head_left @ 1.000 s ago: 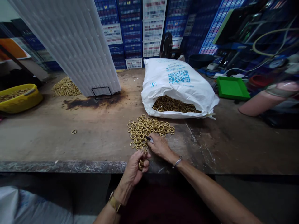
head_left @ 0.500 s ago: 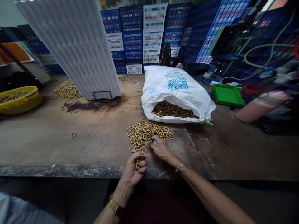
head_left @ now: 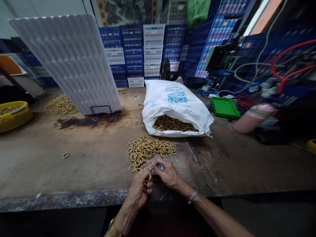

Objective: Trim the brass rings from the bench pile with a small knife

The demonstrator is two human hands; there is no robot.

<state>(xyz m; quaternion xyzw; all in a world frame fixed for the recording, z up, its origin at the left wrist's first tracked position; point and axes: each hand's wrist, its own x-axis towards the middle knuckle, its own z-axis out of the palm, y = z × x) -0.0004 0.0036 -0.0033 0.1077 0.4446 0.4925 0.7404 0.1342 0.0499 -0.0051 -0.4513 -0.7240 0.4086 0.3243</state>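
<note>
My left hand [head_left: 138, 189] is closed around several brass-coloured rings [head_left: 147, 185], held just over the table's front edge. Its thumb and fingertips almost meet those of my right hand [head_left: 171, 174]. In my right hand sits a small grey object [head_left: 161, 167], mostly covered by the fingers, so its kind is unclear. The right fingertips are pinched beside a ring at the left hand; whether they grip it I cannot tell. Just beyond both hands spreads a loose pile of rings [head_left: 148, 147]. Behind the pile lies a white woven sack [head_left: 163, 90], its mouth towards me, with more rings inside.
A single ring [head_left: 65, 155] lies on the wooden table [head_left: 96, 171] at left. Farther back are a ribbed translucent panel [head_left: 71, 62], another ring heap [head_left: 61, 104] and a yellow basin [head_left: 14, 120]. A green tray [head_left: 225, 107] and pink bottle [head_left: 254, 118] stand at right.
My right hand has drawn back from the ring pile towards my left hand, and their fingertips are now close together. The camera view has tilted up and turned slightly right.
</note>
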